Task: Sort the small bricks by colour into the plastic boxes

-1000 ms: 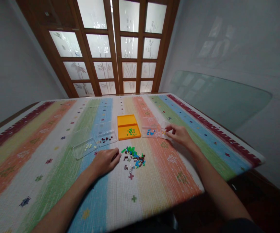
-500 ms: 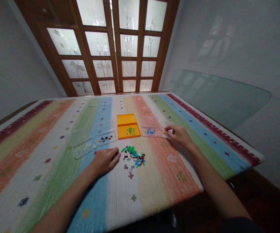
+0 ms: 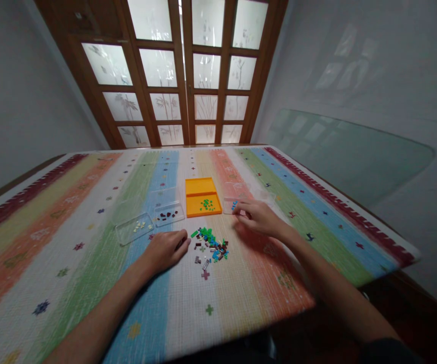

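Observation:
My left hand [image 3: 169, 248] rests on the striped cloth, its fingers curled; whether anything is inside them is hidden. Just right of its fingertips lies a loose pile of small building bricks [image 3: 211, 242], green, blue, brown and grey. My right hand [image 3: 256, 216] hovers beyond the pile on the right, thumb and fingers bent and slightly apart, with no piece visible between them. It partly covers a clear box with blue pieces [image 3: 234, 205]. Behind the pile, an open orange case [image 3: 203, 197] holds small green pieces [image 3: 206, 205].
Left of the orange case stand a clear box with dark brown pieces [image 3: 167, 216] and another with pale yellow pieces [image 3: 142, 225]. Another clear container [image 3: 267, 196] is partly hidden behind my right hand. The striped tablecloth [image 3: 188, 313] covers the table; wooden glazed doors stand beyond.
My right hand has moved left and nearer, from the clear box with yellow pieces to in front of the blue pieces. My left hand stays in place. The view has shifted slightly.

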Motion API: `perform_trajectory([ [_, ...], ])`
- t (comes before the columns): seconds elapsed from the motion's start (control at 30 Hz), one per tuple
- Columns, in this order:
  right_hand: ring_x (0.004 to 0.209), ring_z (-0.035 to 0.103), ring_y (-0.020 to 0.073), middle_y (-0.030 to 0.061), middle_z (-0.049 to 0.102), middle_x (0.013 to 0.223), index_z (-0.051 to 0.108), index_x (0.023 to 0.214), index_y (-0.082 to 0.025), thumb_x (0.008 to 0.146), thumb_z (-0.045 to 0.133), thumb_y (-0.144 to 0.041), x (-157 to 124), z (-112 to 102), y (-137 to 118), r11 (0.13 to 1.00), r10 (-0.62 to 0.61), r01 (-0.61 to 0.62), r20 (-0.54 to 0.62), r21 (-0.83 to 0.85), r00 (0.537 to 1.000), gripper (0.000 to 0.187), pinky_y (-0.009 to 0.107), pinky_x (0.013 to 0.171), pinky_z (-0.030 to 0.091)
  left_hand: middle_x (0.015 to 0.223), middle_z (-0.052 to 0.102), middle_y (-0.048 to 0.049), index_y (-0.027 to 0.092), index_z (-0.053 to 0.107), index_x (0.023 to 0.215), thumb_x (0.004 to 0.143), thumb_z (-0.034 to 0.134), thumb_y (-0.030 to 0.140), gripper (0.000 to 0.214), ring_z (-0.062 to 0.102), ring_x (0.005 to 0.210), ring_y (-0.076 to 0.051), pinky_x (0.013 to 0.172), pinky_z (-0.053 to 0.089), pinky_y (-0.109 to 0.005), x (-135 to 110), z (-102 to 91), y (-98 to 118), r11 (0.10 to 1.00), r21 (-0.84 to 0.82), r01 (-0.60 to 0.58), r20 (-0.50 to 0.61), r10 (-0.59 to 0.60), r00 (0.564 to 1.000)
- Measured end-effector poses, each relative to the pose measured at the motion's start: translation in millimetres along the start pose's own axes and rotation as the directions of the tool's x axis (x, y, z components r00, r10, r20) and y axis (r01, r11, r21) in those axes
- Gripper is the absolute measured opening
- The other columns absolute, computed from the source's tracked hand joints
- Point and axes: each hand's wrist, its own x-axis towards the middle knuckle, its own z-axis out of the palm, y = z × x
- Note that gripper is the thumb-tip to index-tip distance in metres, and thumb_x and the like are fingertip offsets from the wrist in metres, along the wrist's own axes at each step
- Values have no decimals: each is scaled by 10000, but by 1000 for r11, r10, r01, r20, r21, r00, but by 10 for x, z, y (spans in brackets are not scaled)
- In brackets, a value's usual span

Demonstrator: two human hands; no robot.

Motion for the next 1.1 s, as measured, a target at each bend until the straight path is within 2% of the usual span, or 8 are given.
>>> perform_trajectory([
  [0.13, 740, 577, 158, 54, 692, 886, 699, 930, -189, 860, 605, -126, 111, 186, -82, 999, -11, 16, 113, -44, 994, 134, 272, 685, 383, 639, 648, -19, 202, 576, 803, 1007, 376, 337, 316, 609, 581, -163, 554, 362, -264, -3, -2, 10, 1000, -8, 16, -16, -16, 1000],
  [0.33, 716, 524, 145, 65, 669, 895, 678, 874, -167, 908, 547, -130, 59, 435, -211, 997, -1, 8, 92, -73, 996, 140, 271, 644, 327, 641, 651, -20, 197, 590, 807, 1006, 403, 335, 307, 612, 583, -162, 567, 381, -263, -2, 2, 21, 999, -17, 35, -30, -35, 999],
  [0.47, 690, 474, 139, 57, 636, 846, 655, 823, -161, 907, 525, -109, -16, 461, -229, 987, -30, 44, 92, -154, 995, 163, 276, 627, 281, 679, 666, -29, 192, 606, 831, 1005, 420, 315, 283, 624, 616, -160, 587, 407, -261, -4, 0, 31, 997, -78, 26, -60, -31, 998],
  [0.57, 682, 448, 139, 63, 617, 834, 642, 810, -152, 932, 504, -119, -52, 459, -242, 977, -22, 37, 73, -209, 997, 187, 285, 626, 263, 732, 679, -36, 179, 631, 926, 993, 450, 305, 230, 625, 644, -158, 614, 442, -267, -7, 3, 58, 985, -173, 5, -97, -23, 995],
  [0.77, 655, 415, 135, 55, 592, 812, 627, 801, -155, 950, 489, -149, -85, 485, -277, 974, -6, 11, 22, -228, 1000, 204, 297, 614, 239, 862, 645, -64, 169, 658, 1018, 988, 467, 277, 221, 610, 770, -172, 707, 497, -294, 4, -11, 201, 951, -306, -52, -116, 17, 993],
  [0.9, 650, 411, 134, 59, 592, 827, 623, 798, -158, 964, 473, -162, -88, 501, -280, 974, -4, 3, -3, -225, 1000, 224, 300, 613, 238, 927, 618, -77, 178, 681, 1028, 993, 467, 267, 234, 603, 857, -190, 767, 516, -325, 24, -1, 254, 950, -303, -70, -132, 31, 991],
  [1.1, 658, 412, 138, 64, 587, 840, 617, 797, -160, 956, 473, -149, -88, 503, -283, 980, -11, 12, 6, -198, 1000, 215, 296, 615, 252, 953, 608, -85, 189, 707, 1044, 990, 489, 280, 242, 590, 870, -203, 765, 518, -343, 27, 28, 238, 956, -273, -108, -130, 74, 989],
])
